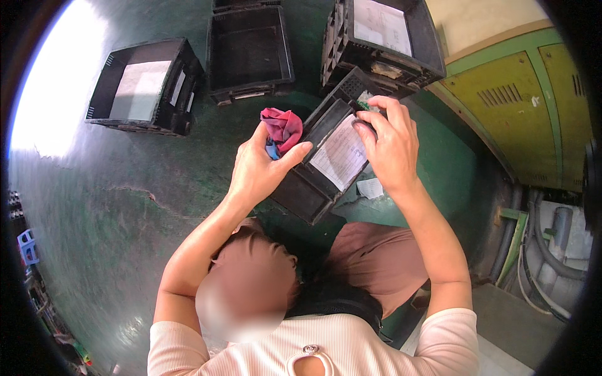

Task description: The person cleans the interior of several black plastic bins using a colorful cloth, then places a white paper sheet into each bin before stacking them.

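Both hands held a tilted black crate (326, 164) above a dark green floor (125, 207).

The left hand (260, 169) clenched a red cloth (283, 128) and pressed its thumb on the crate's rim; the right hand (392, 147) gripped the crate's far edge beside a paper sheet (342, 156) lying inside. The glossy, scuffed floor caught a bright glare at the left. Three more black crates (251, 50) stood on it ahead, two lined with paper. A yellow-green metal cabinet (533, 106) with vent slots stood at the right, grey hoses (552, 250) below it.
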The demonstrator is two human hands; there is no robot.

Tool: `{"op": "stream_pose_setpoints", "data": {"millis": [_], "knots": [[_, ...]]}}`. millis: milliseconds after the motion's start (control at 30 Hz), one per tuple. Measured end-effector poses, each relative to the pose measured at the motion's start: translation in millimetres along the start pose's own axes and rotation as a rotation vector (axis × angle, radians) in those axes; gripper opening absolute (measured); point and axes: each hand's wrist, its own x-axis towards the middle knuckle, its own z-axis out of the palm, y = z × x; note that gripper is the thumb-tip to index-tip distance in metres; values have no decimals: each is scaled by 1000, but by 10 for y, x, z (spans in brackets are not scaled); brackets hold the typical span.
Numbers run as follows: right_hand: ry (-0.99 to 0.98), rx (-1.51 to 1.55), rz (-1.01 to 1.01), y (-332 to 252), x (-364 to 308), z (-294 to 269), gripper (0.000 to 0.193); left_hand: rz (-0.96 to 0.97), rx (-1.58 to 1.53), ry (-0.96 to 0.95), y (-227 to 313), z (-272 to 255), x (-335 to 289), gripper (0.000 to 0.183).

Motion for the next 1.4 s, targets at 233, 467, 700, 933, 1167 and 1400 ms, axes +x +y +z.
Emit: {"op": "stream_pose_setpoints", "data": {"millis": [233,467,700,933,1167,1400], "knots": [[-40,-53,-69,-99,41,-73,10,-36,-15,5,-14,-28,5,51],[-165,-1,-108,-25,58,-114,22,44,-32,33,-56,26,22,50],[-222,89,-127,-61,55,-182,8,5,-15,-57,9,-45,29,51],[-247,107,-221,-226,38,-487,12,24,-5,-83,14,-8,101,54],[-357,183,-212,-191,12,-664,11,50,11,-137,65,13,137,55],[-263,273,-212,-203,83,-1331,9,64,54,-110,97,20,215,56]]}}
